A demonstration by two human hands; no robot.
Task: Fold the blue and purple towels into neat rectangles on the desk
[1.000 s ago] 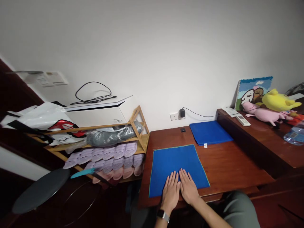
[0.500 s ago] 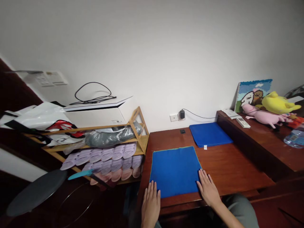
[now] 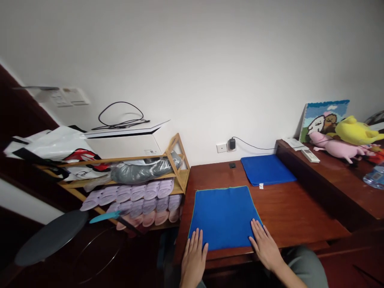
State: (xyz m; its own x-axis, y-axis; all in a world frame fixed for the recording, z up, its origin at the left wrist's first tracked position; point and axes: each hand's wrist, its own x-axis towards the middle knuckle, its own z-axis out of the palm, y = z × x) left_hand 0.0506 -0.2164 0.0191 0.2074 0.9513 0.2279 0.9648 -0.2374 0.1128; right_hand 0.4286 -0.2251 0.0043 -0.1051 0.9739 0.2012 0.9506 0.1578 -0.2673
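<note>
A blue cloth (image 3: 225, 216) with a thin greenish edge lies spread flat on the brown wooden desk (image 3: 288, 212). My left hand (image 3: 194, 256) rests palm down over its near left corner, fingers straight and pointing away from me. On the near right corner lies my right hand (image 3: 265, 244), flat as well, with the thumb held apart. Neither hand grips anything. Farther back on the desk, against the raised side shelf, is a second blue cloth piece (image 3: 268, 170), apparently folded, with a small white tag (image 3: 261, 186) at its near edge.
Left of the desk stands a wooden rack (image 3: 180, 182) holding slippers (image 3: 138, 192), a white box (image 3: 126, 144) and a bag. A round dark stool (image 3: 52, 238) is at lower left. Plush toys (image 3: 339, 148), a remote (image 3: 310, 156) and a bottle (image 3: 375, 176) sit at right.
The view has shifted slightly. My left hand has slid a little farther onto the near left corner of the cloth; the right hand stays flat at the right corner.
</note>
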